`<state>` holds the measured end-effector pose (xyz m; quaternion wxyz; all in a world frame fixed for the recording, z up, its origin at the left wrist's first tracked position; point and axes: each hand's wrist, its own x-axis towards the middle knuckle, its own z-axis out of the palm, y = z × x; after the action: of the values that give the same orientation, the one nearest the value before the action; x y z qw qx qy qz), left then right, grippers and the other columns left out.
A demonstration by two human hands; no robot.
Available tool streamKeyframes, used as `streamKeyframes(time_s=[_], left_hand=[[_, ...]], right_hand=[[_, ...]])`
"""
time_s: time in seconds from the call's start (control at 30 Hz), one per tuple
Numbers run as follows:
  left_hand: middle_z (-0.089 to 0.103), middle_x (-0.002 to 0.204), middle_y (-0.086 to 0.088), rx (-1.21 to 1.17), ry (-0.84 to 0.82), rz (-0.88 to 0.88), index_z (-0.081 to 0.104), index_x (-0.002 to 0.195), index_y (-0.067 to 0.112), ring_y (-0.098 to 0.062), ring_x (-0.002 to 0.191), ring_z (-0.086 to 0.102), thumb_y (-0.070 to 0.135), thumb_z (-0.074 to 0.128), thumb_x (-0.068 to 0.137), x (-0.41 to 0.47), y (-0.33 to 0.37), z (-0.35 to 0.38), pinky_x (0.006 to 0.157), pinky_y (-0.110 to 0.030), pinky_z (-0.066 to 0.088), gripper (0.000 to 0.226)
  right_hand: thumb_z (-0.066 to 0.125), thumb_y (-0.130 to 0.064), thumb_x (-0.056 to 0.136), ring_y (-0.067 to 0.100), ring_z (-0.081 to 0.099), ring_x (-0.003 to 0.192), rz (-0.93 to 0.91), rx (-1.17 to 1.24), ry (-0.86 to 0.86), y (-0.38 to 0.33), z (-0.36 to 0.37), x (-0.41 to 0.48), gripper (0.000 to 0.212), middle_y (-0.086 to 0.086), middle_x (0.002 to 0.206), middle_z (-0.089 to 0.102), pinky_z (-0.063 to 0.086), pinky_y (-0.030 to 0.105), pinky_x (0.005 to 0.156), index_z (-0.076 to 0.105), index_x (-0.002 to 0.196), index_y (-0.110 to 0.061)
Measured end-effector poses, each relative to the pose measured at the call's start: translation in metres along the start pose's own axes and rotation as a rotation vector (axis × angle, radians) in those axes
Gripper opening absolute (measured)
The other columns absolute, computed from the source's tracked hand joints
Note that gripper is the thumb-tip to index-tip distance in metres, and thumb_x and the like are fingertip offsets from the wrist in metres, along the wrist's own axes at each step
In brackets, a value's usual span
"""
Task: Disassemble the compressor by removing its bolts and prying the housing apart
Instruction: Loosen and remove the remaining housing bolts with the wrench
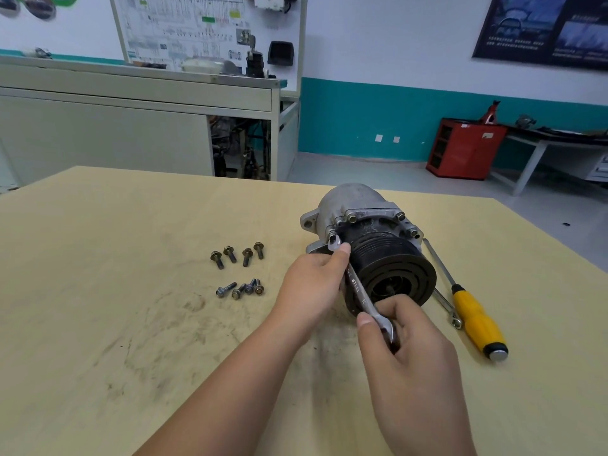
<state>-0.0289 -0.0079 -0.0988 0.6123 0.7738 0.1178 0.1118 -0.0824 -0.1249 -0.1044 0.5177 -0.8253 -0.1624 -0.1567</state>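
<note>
Broadly, the pale yellow wooden desk (98, 324), scuffed with dark greasy smears, carries everything. Lying on its side just beyond the fingers of both hands is the compressor (358, 205), a grey cast-metal cylinder with a ribbed black pulley (394, 278) facing the person. It looks heavy, rigid and probably oily, so I judge it best steadied by the rough housing or its mounting ears, not by the pulley, which may spin. To the right of the right fingers rests a long screwdriver (477, 320) with a smooth yellow plastic handle and thin steel shaft, likely the prying tool. A silver steel combination wrench (358, 291) runs between the hands. The left hand (309, 284) pinches its upper end, which sits on a flange bolt at the thumb tip. The right hand (411, 343) pinches its lower open end between thumb and forefinger. Brass-coloured flange bolts (352, 218) sit in the housing beyond the left fingertips. Left of the left fingers, well apart, lie small loose flanged bolts (237, 255) in two clusters, one brassy, one duller grey.
</note>
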Motion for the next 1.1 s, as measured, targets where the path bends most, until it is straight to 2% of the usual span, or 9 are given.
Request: streamKeyframes(time_s=[0.2, 0.27, 0.37, 0.53, 0.63, 0.77, 0.93, 1.0, 1.1], left_hand=[[0.027, 0.045, 0.005, -0.042, 0.001, -0.001, 0.027, 0.047, 0.023, -0.012, 0.040, 0.022, 0.036, 0.049, 0.095, -0.004, 0.004, 0.002, 0.049, -0.030, 0.019, 0.054], [0.031, 0.043, 0.005, -0.016, 0.005, -0.021, 0.030, 0.051, 0.021, -0.011, 0.038, 0.025, 0.033, 0.044, 0.097, -0.004, 0.006, 0.000, 0.042, -0.025, 0.022, 0.050], [0.034, 0.044, 0.005, 0.044, -0.009, 0.001, 0.033, 0.056, 0.018, -0.009, 0.037, 0.027, 0.034, 0.041, 0.099, -0.003, 0.006, -0.001, 0.037, -0.021, 0.021, 0.046], [0.033, 0.036, 0.011, -0.147, -0.075, -0.085, 0.037, 0.058, 0.016, -0.006, 0.030, 0.029, 0.037, 0.040, 0.100, -0.006, 0.005, 0.001, 0.035, -0.018, 0.023, 0.046], [0.031, 0.034, 0.010, -0.133, -0.071, -0.085, 0.037, 0.056, 0.016, -0.008, 0.029, 0.028, 0.046, 0.040, 0.098, -0.006, 0.003, 0.001, 0.039, -0.019, 0.024, 0.052], [0.029, 0.038, 0.009, -0.017, -0.018, 0.002, 0.034, 0.049, 0.017, -0.011, 0.036, 0.026, 0.051, 0.042, 0.095, -0.003, 0.000, 0.001, 0.049, -0.029, 0.022, 0.058], [0.038, 0.031, 0.007, 0.041, -0.029, 0.034, 0.045, 0.034, 0.019, -0.003, 0.030, 0.035, 0.038, 0.032, 0.102, 0.001, -0.001, 0.001, 0.047, -0.024, 0.029, 0.072], [0.040, 0.032, 0.006, 0.088, -0.011, 0.072, 0.044, 0.038, 0.018, -0.003, 0.031, 0.037, 0.035, 0.030, 0.102, 0.002, -0.003, -0.001, 0.042, -0.019, 0.031, 0.069], [0.041, 0.033, 0.007, 0.108, 0.013, 0.099, 0.043, 0.038, 0.018, -0.003, 0.034, 0.039, 0.034, 0.028, 0.103, 0.003, -0.005, -0.001, 0.039, -0.014, 0.029, 0.068]], right_hand=[[0.061, -0.024, 0.081, 0.012, 0.056, 0.045, -0.301, -0.422, 0.073, -0.005, 0.000, -0.002, 0.016, -0.007, 0.054, 0.061, 0.037, 0.020, 0.046, 0.073, 0.091, -0.019], [0.047, -0.048, 0.090, 0.005, 0.057, 0.061, -0.177, -0.411, -0.058, -0.014, 0.002, -0.004, 0.025, -0.012, 0.065, 0.061, 0.039, 0.016, 0.054, 0.064, 0.103, -0.036], [0.035, -0.070, 0.067, 0.004, 0.053, 0.065, 0.052, -0.181, -0.117, -0.016, 0.004, -0.006, 0.045, -0.008, 0.063, 0.056, 0.041, 0.019, 0.058, 0.053, 0.081, -0.031], [0.045, -0.043, 0.078, 0.006, 0.049, 0.050, 0.167, 0.027, -0.116, -0.014, 0.008, -0.003, 0.022, -0.002, 0.056, 0.055, 0.039, 0.023, 0.048, 0.056, 0.074, -0.025], [0.051, -0.029, 0.083, 0.005, 0.052, 0.060, 0.010, -0.086, -0.054, -0.007, 0.011, -0.007, 0.011, -0.006, 0.054, 0.053, 0.037, 0.017, 0.054, 0.062, 0.082, -0.029], [0.050, -0.027, 0.086, 0.013, 0.044, 0.056, -0.109, -0.283, -0.087, -0.005, 0.010, -0.010, 0.022, -0.006, 0.050, 0.039, 0.033, 0.021, 0.055, 0.065, 0.102, -0.027], [0.063, -0.026, 0.082, 0.003, 0.045, 0.048, 0.116, -0.011, -0.173, -0.011, 0.006, -0.007, 0.013, -0.008, 0.041, 0.044, 0.034, 0.014, 0.049, 0.058, 0.076, -0.037], [0.065, -0.036, 0.074, 0.008, 0.034, 0.039, 0.256, 0.182, -0.241, -0.014, 0.005, -0.005, 0.009, -0.005, 0.039, 0.036, 0.029, 0.016, 0.042, 0.060, 0.073, -0.028], [0.057, -0.044, 0.066, 0.011, 0.029, 0.041, 0.352, 0.376, -0.289, -0.013, 0.005, -0.004, 0.033, -0.003, 0.045, 0.035, 0.026, 0.024, 0.045, 0.061, 0.070, -0.012]])
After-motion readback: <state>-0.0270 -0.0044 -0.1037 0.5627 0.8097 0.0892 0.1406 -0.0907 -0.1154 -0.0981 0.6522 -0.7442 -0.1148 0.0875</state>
